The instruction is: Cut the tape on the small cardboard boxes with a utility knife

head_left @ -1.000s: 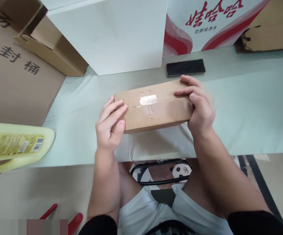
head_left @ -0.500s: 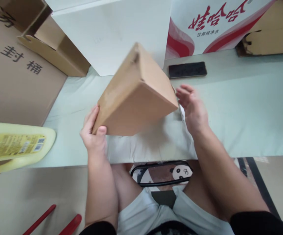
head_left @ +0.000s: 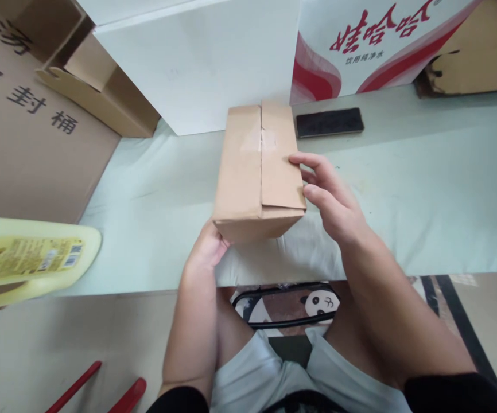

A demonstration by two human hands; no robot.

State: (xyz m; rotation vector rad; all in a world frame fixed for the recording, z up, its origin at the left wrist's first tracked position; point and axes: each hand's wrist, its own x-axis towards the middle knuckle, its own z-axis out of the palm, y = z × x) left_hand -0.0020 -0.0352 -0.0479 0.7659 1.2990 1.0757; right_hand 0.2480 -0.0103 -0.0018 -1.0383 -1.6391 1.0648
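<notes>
A small brown cardboard box [head_left: 242, 166] is held over the table, its seamed flap side with a strip of clear tape facing up. My left hand [head_left: 209, 244] grips it at the lower left corner, with most of the fingers hidden beneath and behind the carton. On the other side, my right hand [head_left: 332, 195] has its index fingertip on the top flap and its thumb at the right edge. The flap lifts slightly at the near right corner. Behind my right hand lies a black phone [head_left: 329, 123].
A large white box [head_left: 201, 63] and a red-and-white printed carton [head_left: 360, 51] stand at the back. Big brown cartons [head_left: 37, 149] fill the left, near a yellow bottle [head_left: 37, 258]. The table's front edge [head_left: 446, 272] runs above my lap; red bars [head_left: 128, 396] show below.
The box has turned and come down, so its taped flap side now faces up. My left hand moved right with it, and my right hand has come into contact with its right edge.
</notes>
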